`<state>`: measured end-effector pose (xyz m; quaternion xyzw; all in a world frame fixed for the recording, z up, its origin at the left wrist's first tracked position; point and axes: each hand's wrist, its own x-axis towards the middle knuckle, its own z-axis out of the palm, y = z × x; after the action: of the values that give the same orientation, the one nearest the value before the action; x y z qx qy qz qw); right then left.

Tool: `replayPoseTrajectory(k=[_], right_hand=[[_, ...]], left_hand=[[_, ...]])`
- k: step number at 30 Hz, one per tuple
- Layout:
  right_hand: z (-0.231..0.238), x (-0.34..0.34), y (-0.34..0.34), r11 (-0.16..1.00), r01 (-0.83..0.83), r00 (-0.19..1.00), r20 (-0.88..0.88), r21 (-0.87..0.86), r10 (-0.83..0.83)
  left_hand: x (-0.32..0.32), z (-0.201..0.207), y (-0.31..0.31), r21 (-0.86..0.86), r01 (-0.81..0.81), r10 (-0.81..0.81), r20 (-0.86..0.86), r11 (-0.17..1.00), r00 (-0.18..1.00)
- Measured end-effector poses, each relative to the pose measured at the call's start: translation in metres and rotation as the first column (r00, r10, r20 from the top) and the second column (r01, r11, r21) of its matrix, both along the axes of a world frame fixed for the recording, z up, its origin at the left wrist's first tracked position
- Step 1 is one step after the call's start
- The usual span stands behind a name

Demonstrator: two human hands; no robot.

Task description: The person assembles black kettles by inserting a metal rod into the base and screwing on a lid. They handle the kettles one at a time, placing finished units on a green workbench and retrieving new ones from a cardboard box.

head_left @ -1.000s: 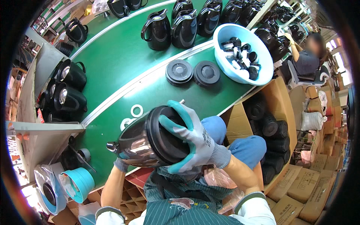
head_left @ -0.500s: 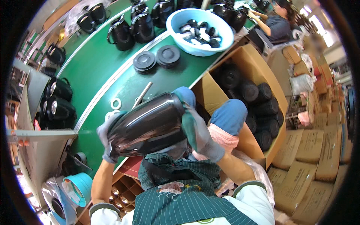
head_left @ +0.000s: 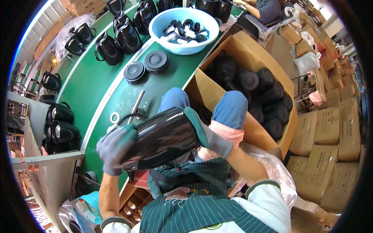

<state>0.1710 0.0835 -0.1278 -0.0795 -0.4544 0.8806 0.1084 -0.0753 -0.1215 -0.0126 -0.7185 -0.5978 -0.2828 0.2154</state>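
A glossy black jug body (head_left: pixel 163 136) lies tilted across my lap, between my two gloved hands. My left hand (head_left: pixel 116 145), in a grey and green glove and blurred by motion, is closed round its left end. My right hand (head_left: pixel 206 132) holds the wider right end, its fingers partly hidden behind the jug. Just beyond the left hand, a metal rod (head_left: pixel 136 103) stands up from the green work surface, beside a white ring (head_left: pixel 114 117). Two stacks of black round lids, a left one (head_left: pixel 135 72) and a right one (head_left: pixel 156 62), sit farther off.
A blue basin (head_left: pixel 184 46) of small black and white parts stands at the back. To the right is an open carton (head_left: pixel 287 79) of stacked black lids. Black handled jugs (head_left: pixel 108 49) line the green belt (head_left: pixel 86 81). Brown cartons (head_left: pixel 322 167) are piled far right; a co-worker (head_left: pixel 268 11) sits beyond.
The view has shifted. My left hand has moved up and over the jug's left end. A dark curved piece now shows near the rod. My right hand keeps its hold.
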Motion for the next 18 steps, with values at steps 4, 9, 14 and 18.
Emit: replayPoseTrajectory(k=[4,9,14,18], right_hand=[[0.023,0.021,-0.009,0.96,0.053,0.989,0.117,0.276,-0.088],[0.053,0.002,0.004,0.364,0.52,0.843,-0.533,0.773,-0.072],[-0.003,0.017,-0.006,0.982,0.133,0.991,0.054,-0.137,-0.127],[0.043,0.019,-0.015,0.816,0.315,0.947,-0.103,0.485,-0.305]], left_hand=[[-0.004,-0.012,-0.001,-0.118,-0.101,0.142,0.421,0.988,0.896],[0.004,-0.054,-0.009,-0.308,-0.061,0.313,0.915,0.949,0.255],[0.007,0.012,0.014,-0.043,-0.001,0.006,0.096,0.999,0.995],[-0.005,-0.038,0.003,-0.262,-0.152,0.284,0.605,0.953,0.743]])
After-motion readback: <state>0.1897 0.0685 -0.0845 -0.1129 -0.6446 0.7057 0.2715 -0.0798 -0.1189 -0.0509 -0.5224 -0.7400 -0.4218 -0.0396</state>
